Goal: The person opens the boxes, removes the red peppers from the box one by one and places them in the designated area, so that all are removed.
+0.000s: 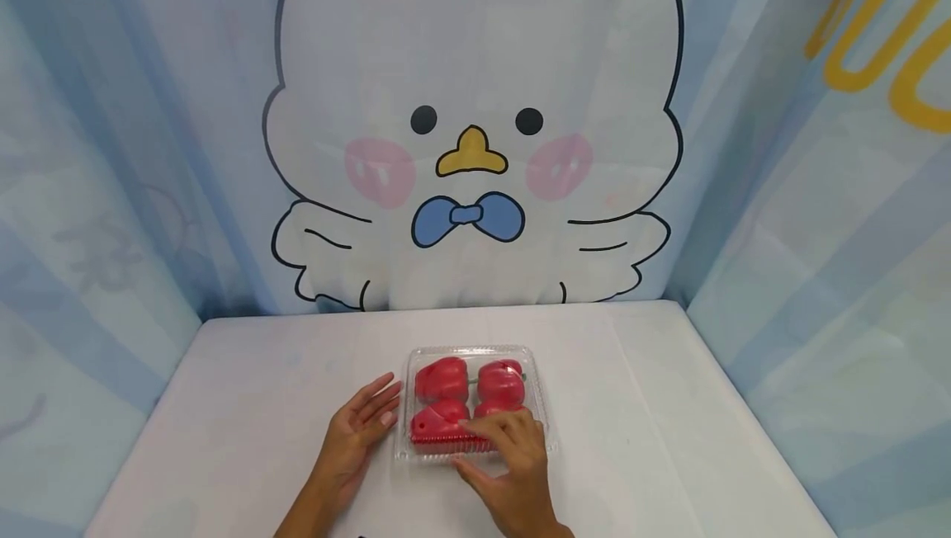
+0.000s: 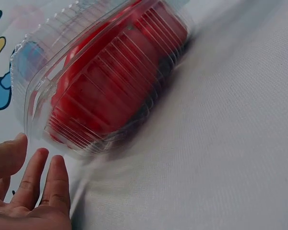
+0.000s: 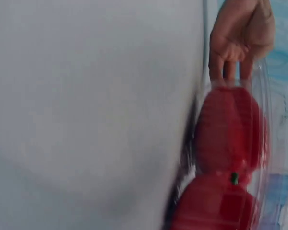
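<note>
Your left hand (image 1: 362,418) spreads beside the clear plastic clamshell (image 1: 470,351) on the white tablecloth (image 1: 260,389); your right hand (image 1: 517,470) arches over its front, pinch unclear; probably light, flexible, slick: take opposite rims

One letter reads clearly: a yellow "U" (image 1: 854,80), on the side curtain (image 1: 780,200), above and right of the right hand's fingers (image 1: 513,431). Partial characters (image 1: 921,115) flanking it remain unidentified.
</note>
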Tool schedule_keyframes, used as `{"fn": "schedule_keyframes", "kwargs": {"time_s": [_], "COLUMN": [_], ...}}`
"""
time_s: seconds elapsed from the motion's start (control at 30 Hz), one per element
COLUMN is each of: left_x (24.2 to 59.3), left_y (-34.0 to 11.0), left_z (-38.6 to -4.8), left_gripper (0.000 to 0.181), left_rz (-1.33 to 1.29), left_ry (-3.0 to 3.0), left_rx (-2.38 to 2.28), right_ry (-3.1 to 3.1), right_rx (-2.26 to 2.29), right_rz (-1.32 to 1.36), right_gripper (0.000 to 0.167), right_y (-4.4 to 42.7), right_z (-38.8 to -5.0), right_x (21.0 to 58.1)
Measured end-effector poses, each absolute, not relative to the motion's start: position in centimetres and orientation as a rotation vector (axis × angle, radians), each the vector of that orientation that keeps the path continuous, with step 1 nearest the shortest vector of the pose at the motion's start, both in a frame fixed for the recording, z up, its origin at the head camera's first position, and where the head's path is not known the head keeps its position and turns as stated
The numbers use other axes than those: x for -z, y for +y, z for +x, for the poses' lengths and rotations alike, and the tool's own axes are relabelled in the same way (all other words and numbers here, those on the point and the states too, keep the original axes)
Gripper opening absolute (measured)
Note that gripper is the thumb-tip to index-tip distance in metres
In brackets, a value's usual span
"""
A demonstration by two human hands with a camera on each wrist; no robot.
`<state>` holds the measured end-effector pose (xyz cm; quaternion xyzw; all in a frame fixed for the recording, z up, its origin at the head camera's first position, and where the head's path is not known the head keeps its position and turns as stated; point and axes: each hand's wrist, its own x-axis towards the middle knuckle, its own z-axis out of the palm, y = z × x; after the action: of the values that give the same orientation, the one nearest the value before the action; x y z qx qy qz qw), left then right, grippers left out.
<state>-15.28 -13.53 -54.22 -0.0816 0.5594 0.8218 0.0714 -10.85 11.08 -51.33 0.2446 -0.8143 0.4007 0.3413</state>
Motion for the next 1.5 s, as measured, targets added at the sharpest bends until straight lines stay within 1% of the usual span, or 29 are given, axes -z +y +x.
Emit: {"fn": "schedule_keyframes", "kwargs": {"time_s": [0.23, 0.3, 0.37, 0.53, 1.0, 1.27, 1.5], "left_x": [54.5, 54.5, 54.4, 54.4, 54.7, 54.8, 54.7], "left_y": [-13.2, -13.0, -12.9, -12.9, -12.9, -12.8, -12.7], "left_z": [-15.0, -15.0, -14.9, -14.8, -14.5, -14.3, -14.3], "left_gripper": [0.065, 0.064, 0.064, 0.063, 0.062, 0.062, 0.062], "left_rz": [-0.251, -0.251, -0.250, -0.232, -0.222, -0.175, -0.227], "left_ry": [1.667, 1.666, 1.668, 1.660, 1.633, 1.681, 1.640], "left_rx": [-2.470, -2.469, -2.466, -2.469, -2.498, -2.484, -2.494], "right_ry": [-2.066, -2.068, -2.089, -2.097, -2.184, -2.232, -2.232], "right_rx": [-0.979, -0.963, -0.952, -0.882, -0.622, -0.579, -0.527], "right_rz": [0.664, 0.653, 0.639, 0.631, 0.576, 0.555, 0.592], "right_gripper": [0.034, 0.031, 0.031, 0.039, 0.033, 0.031, 0.030], "right_y": [8.7, 8.1, 7.7, 7.1, 6.4, 6.3, 6.4], "right_z": [-10.4, -10.3, -10.2, -10.4, -10.6, -10.4, -10.5], "right_x": [52.6, 52.8, 52.9, 53.0, 53.0, 53.1, 53.1]}}
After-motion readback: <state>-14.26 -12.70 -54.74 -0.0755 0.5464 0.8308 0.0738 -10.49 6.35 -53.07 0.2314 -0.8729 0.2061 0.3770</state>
